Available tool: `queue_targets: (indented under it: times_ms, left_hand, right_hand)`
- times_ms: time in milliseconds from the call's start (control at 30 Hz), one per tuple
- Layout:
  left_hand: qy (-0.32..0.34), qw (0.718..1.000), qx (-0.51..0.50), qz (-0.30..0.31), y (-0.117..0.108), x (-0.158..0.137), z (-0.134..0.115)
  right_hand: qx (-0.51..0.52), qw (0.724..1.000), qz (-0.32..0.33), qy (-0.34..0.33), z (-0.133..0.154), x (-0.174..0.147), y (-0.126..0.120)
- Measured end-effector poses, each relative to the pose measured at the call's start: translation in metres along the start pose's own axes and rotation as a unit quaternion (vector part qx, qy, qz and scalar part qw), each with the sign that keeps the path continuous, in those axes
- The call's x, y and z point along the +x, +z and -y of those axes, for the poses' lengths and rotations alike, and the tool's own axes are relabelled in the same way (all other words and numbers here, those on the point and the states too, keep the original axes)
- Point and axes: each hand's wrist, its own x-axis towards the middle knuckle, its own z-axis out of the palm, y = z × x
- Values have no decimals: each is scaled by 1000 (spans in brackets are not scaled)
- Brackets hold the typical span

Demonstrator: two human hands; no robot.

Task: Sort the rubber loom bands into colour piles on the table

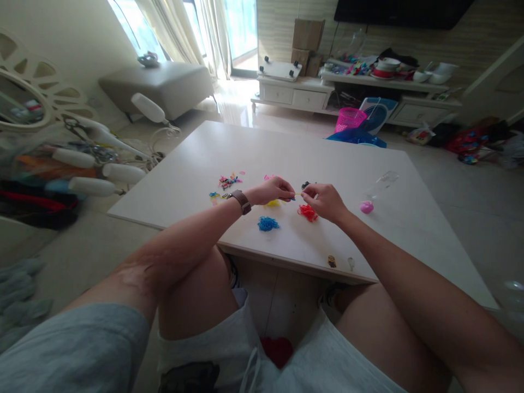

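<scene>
Above the white table, my left hand and my right hand pinch a thin yellow rubber band stretched between their fingertips. A small blue bit shows under the left fingertips; I cannot tell whether it joins the band. Below the hands lie a pile of blue rubber bands and a pile of red rubber bands. Yellow bands and pink bands are partly covered by my left hand. Dark bands lie just behind my right hand.
Mixed coloured bands lie at the left. A clear container and a pink round object are to the right. A minion figure and a small clear piece lie by the near edge. A lamp borders the table's left.
</scene>
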Motion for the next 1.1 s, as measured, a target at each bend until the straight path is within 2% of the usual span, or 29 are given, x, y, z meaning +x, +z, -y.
queue_targets:
  times_ms: [333,500,600,767,900,1100]
  left_hand:
    - [24,992,114,-53,-15,0,-17]
    - [41,991,124,-19,-13,2,-8]
    - [45,984,170,-9,-20,4,-1]
    - [-2,938,341,-59,-56,2,6]
    - [-44,923,374,-77,-73,-2,9]
    - [-82,915,385,-86,-76,0,9]
  right_hand:
    - [1,996,-85,35,-6,7,-9]
    - [31,999,-38,3,1,3,8]
    - [29,1000,-5,-8,3,1,15]
    - [19,1000,5,12,-2,-1,9]
    - [11,1000,7,13,-6,-1,6]
    - [0,1000,17,12,-4,-1,6]
